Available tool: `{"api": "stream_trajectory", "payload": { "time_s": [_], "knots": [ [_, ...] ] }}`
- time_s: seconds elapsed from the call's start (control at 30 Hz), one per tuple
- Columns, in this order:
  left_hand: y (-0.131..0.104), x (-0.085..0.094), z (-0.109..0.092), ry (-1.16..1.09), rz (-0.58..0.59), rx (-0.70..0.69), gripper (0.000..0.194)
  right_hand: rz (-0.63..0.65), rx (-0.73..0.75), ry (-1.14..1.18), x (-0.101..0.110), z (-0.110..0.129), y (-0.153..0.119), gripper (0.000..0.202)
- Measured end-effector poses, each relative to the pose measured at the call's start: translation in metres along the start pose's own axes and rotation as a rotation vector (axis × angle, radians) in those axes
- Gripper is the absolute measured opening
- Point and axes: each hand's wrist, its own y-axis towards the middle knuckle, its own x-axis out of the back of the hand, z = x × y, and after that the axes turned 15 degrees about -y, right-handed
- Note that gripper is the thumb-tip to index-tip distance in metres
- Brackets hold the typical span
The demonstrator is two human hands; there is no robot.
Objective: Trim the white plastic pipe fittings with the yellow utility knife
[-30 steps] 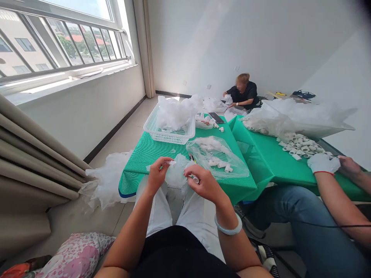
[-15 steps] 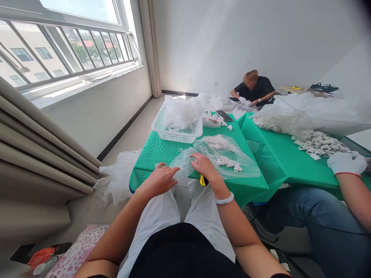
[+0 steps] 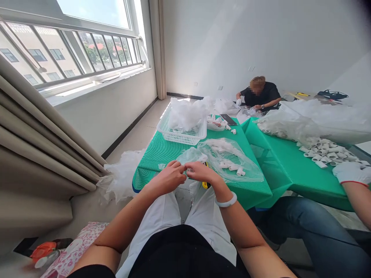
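- Right hand [image 3: 199,172]: a white pipe fitting [image 3: 190,170] is grasped by the curled fingers, above the near edge of the table [image 3: 156,156].
- Left hand [image 3: 171,176]: placed at 9 o'clock of the fitting, its fingertips brought against those of the right; whether anything is pinched by these bent fingers cannot be told.
- Yellow-and-black tool [image 3: 205,185]: seen at the right hand's underside, partly hidden.
- Thin clear bag [image 3: 189,155]: spread at 12 o'clock, just beyond the hands.
- Larger clear bag [image 3: 251,170]: laid at 2 o'clock, with white fittings [image 3: 232,167] contained.
- White basket [image 3: 182,138]: set at 12 o'clock, farther off, heaped with crumpled plastic [image 3: 185,116].
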Motion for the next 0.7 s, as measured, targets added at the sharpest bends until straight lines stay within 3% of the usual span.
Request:
{"api": "stream_trajectory", "payload": {
  "time_s": [0.13,0.2,0.3,0.43,0.53,0.6,0.63,0.7],
  "knots": [
    [-0.007,0.007,-0.009,-0.237,0.094,-0.166,0.02,-0.173,-0.22,-0.154,-0.015,-0.006,0.025,0.016],
    [-0.011,0.007,-0.01,-0.263,0.107,-0.157,0.018,-0.189,-0.262,-0.16,-0.017,-0.009,0.028,0.018],
    [-0.012,0.005,-0.006,-0.183,0.065,-0.044,0.021,-0.139,-0.196,-0.111,-0.007,-0.012,0.02,0.031],
    [-0.008,0.002,0.004,-0.112,-0.006,0.073,0.026,-0.068,-0.071,0.134,0.027,-0.018,0.0,0.033],
    [-0.001,-0.003,0.009,-0.121,-0.043,0.095,0.023,-0.289,-0.093,0.228,0.043,-0.017,-0.001,0.042],
    [0.005,-0.007,0.012,-0.119,-0.073,0.104,0.018,-0.396,-0.033,0.107,0.039,-0.015,0.005,0.045],
    [0.007,-0.009,0.013,-0.109,-0.086,0.116,0.016,-0.362,0.017,0.014,0.033,-0.015,0.008,0.05],
    [0.009,-0.013,0.017,-0.073,-0.09,0.161,0.013,-0.177,0.09,-0.168,0.018,-0.016,0.013,0.066]
  ]
}}
